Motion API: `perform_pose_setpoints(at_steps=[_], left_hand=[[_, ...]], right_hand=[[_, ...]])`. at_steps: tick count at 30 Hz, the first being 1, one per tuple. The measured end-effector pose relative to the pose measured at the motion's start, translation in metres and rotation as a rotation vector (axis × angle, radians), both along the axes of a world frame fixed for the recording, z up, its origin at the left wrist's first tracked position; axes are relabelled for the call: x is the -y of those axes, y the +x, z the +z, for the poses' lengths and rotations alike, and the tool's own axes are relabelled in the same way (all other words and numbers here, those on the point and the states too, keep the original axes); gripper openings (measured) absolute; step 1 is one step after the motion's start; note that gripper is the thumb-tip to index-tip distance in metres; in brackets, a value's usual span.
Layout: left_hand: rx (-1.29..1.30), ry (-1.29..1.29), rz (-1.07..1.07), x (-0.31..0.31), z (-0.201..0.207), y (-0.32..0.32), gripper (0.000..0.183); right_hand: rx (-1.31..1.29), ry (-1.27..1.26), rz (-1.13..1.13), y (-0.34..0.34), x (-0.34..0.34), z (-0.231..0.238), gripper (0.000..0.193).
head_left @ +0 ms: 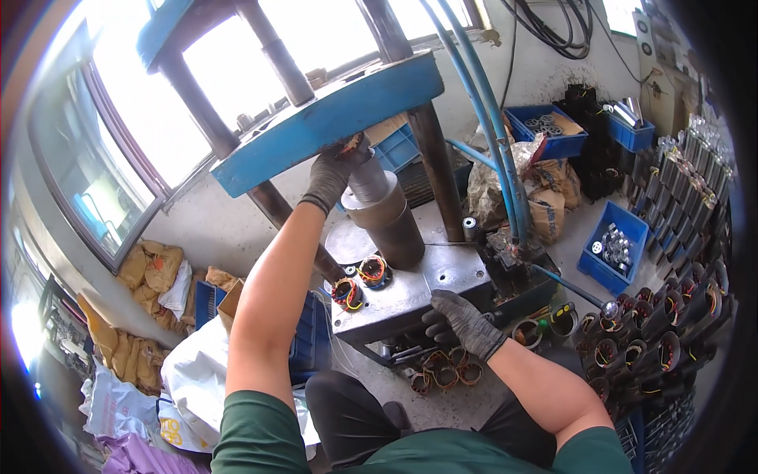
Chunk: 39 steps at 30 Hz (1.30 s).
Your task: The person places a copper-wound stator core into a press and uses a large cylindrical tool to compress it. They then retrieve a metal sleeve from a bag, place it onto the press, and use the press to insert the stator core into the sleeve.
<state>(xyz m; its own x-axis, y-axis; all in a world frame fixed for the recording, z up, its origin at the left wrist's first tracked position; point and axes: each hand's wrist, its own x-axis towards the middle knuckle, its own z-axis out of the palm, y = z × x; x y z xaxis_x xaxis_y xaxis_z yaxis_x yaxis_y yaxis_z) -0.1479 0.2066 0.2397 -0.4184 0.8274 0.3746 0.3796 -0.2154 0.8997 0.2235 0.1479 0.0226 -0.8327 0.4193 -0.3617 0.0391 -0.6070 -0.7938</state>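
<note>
My left hand (327,178), in a grey glove, is raised beneath the blue crosshead (332,114) of a press. Its fingers curl at a dark part with a copper-coloured edge (353,145), mostly hidden, just above a stepped grey metal cylinder (371,183). That cylinder stands on a wider dark metal cylinder (388,229) on the press table (458,272). At the table's front edge my right hand (466,324), gloved too, is closed around a thin metal rod (428,283) pointing up toward the cylinder's foot. Two wound stators (374,271) with coloured wires sit at the table's left.
Steel columns (436,170) flank the work. Blue hoses (505,170) and a ball-ended lever (580,292) are at the right, near a blue crate of metal parts (614,249) and stacked tubular housings (636,340). Copper windings (446,370) lie under the table; sacks (154,276) are at the left.
</note>
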Motion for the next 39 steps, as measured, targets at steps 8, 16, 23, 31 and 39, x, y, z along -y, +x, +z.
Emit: perform_pose_setpoints(at_steps=[8, 16, 23, 31, 39], left_hand=[[-0.287, -0.166, 0.150, 0.006, -0.004, 0.014, 0.040], [-0.607, -0.333, 0.254, 0.034, 0.019, 0.033, 0.040], [-0.656, -0.297, 0.253, 0.033, 0.016, 0.029, 0.038], [-0.639, -0.409, 0.243, 0.034, 0.020, 0.025, 0.041], [-0.708, -0.433, 0.310, 0.039, 0.029, 0.054, 0.051]], right_hand=[[-0.064, -0.001, -0.003, 0.003, -0.002, -0.004, 0.059], [-0.078, 0.021, 0.015, 0.000, 0.003, 0.003, 0.063], [-0.084, 0.025, 0.031, 0.001, 0.004, 0.005, 0.063], [-0.086, 0.030, 0.054, -0.002, 0.004, 0.002, 0.065], [-0.090, 0.073, 0.118, -0.001, 0.012, -0.001, 0.062]])
